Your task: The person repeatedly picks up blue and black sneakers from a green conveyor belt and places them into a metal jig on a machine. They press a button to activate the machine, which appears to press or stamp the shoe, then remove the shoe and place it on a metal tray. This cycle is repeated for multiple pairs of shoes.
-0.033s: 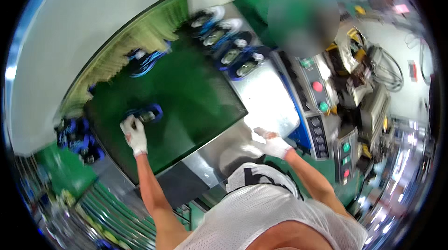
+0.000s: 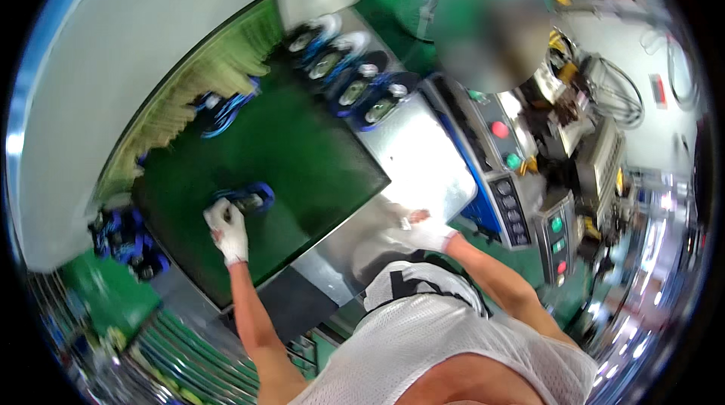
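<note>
My left hand [image 2: 226, 229], in a white glove, reaches onto a dark green conveyor belt [image 2: 317, 171] and grips the near end of a blue and black shoe [image 2: 248, 199] lying on it. My right hand [image 2: 424, 233], also in a white glove, rests on the shiny metal plate [image 2: 423, 156] at the belt's right end and holds nothing. A second blue shoe [image 2: 224, 114] lies farther up the belt near the fringed curtain [image 2: 204, 80].
Several blue and white shoes [image 2: 347, 65] stand in a row at the belt's far right. A control panel [image 2: 502, 148] with red and green buttons stands to the right. Another person [image 2: 491, 23] stands beyond it. More blue shoes [image 2: 124, 239] lie lower left.
</note>
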The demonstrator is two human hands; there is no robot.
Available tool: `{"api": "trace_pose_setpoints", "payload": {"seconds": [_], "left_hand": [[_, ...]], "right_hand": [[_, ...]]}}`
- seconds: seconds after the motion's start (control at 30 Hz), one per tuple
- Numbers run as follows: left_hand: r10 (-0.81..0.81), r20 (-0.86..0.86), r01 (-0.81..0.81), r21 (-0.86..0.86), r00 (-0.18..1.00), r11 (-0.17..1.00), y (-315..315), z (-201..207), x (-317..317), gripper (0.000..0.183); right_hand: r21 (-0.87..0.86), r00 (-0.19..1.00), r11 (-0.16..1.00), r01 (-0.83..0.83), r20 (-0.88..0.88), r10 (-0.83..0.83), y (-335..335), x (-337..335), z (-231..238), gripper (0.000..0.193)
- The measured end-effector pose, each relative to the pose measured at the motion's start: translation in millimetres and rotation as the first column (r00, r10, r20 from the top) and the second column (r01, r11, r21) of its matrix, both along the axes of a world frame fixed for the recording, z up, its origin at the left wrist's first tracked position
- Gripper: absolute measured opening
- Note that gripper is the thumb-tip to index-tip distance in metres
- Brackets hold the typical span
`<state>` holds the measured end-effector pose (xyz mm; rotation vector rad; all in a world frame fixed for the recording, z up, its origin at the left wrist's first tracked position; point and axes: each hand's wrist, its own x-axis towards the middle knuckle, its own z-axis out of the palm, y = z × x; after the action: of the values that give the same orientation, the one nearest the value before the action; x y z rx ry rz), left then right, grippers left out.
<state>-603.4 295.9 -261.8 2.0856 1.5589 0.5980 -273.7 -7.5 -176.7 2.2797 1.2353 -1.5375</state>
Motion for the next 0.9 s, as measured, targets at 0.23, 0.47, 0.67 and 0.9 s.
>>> {"api": "trace_pose_setpoints", "payload": {"seconds": [0.23, 0.47, 0.67, 0.9], "left_hand": [[-0.64, 0.289, 0.697, -0.17, 0.712, 0.697, -187, 101, 187, 0.019], [-0.975, 0.184, 0.946, 0.274, 0.127, 0.175, -245, 215, 372, 0.037], [-0.902, 0.38, 0.89, 0.31, 0.207, 0.334, -260, 273, 546, 0.049], [-0.957, 0.021, 0.901, 0.33, 0.29, 0.28, -263, 206, 801, 0.063]], "right_hand": [[0.622, 0.963, 0.771, -0.138, 0.268, -0.043, 1, -28, -27, 0.045], [0.579, 0.603, 0.251, 0.776, -0.565, -0.563, -137, 96, 60, 0.066], [0.001, -0.101, -0.301, 0.954, -0.94, -0.325, -270, 144, 144, 0.061], [-0.255, -0.201, -0.433, 0.864, -0.965, 0.168, -332, 191, 150, 0.071]]}}
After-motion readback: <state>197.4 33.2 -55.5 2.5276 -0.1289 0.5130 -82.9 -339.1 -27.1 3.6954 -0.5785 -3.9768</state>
